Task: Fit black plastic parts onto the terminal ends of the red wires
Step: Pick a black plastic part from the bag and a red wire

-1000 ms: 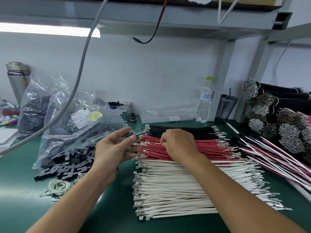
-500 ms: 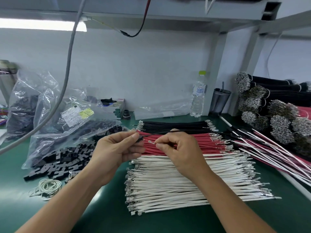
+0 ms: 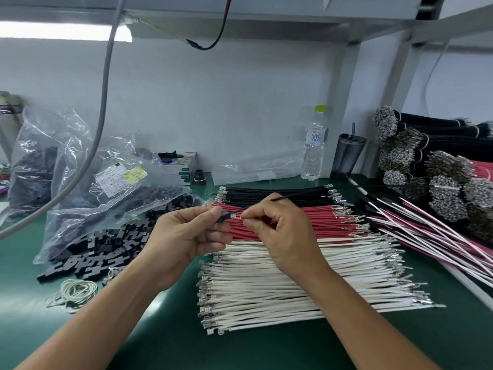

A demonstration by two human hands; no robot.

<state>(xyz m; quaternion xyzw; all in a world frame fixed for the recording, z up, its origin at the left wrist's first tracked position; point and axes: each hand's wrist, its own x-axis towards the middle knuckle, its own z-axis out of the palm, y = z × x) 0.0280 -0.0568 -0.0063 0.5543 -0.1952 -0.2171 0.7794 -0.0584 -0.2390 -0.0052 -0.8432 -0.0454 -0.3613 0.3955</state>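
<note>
Centrally, above the green bench [image 3: 165,340], both hands meet. The left hand [image 3: 186,236] pinches a small black plastic part [image 3: 222,218] between thumb and forefinger, other fingers curled. The right hand [image 3: 282,231] pinches a wire terminal [image 3: 234,216] just right of that part; whether they touch cannot be told. A black wire [image 3: 293,195] runs from the hands toward the far right. The red wires [image 3: 314,220] lie in a flat row beneath the hands, between black wires [image 3: 277,192] farther off and white wires [image 3: 293,284] nearer. Loose black parts [image 3: 106,249] lie heaped at left.
</note>
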